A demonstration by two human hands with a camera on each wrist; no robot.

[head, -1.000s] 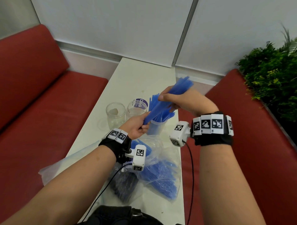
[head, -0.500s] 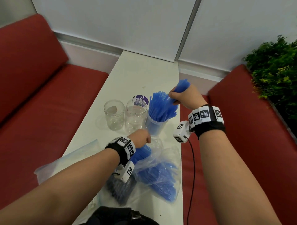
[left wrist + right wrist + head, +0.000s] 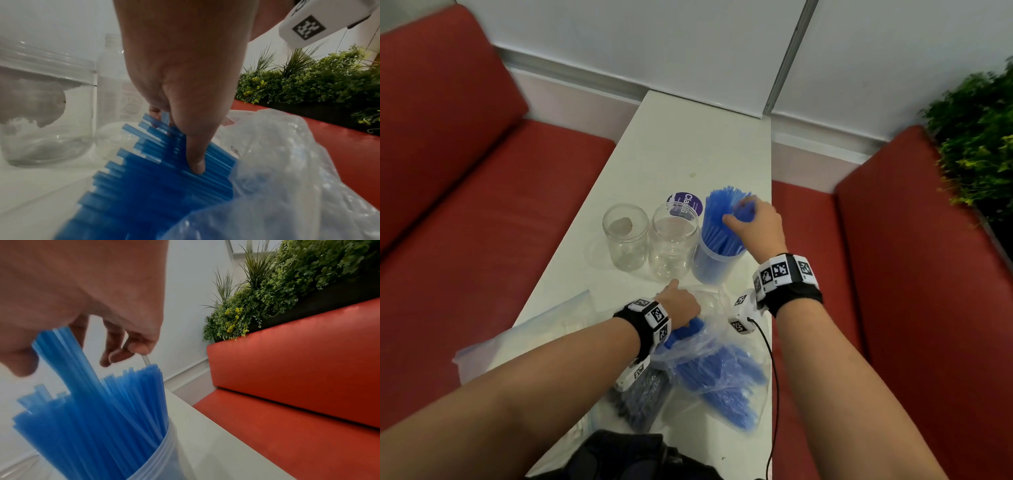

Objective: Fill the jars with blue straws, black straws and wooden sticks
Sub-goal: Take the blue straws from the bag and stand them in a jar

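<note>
Three clear jars stand in a row on the white table (image 3: pixel 688 144). The left jar (image 3: pixel 625 236) and the middle jar (image 3: pixel 674 240) hold no straws. The right jar (image 3: pixel 714 263) is packed with upright blue straws (image 3: pixel 717 219). My right hand (image 3: pixel 741 216) sits on top of them, fingers curled round a bunch (image 3: pixel 61 350). My left hand (image 3: pixel 683 306) reaches into a clear plastic bag (image 3: pixel 722 363) and grips a bundle of blue straws (image 3: pixel 164 170) sticking out of its mouth.
A bag of black straws (image 3: pixel 642 394) lies at the near edge, under my left wrist. A pale bag (image 3: pixel 527 337) lies to the left. A purple lid (image 3: pixel 686 202) sits behind the middle jar. Red benches (image 3: pixel 482 222) flank the table, with plants (image 3: pixel 976 137) at the right.
My right hand has brought its bunch of blue straws down into the right jar. My left hand let go of that bunch, dropped to the bag and took hold of more blue straws.
</note>
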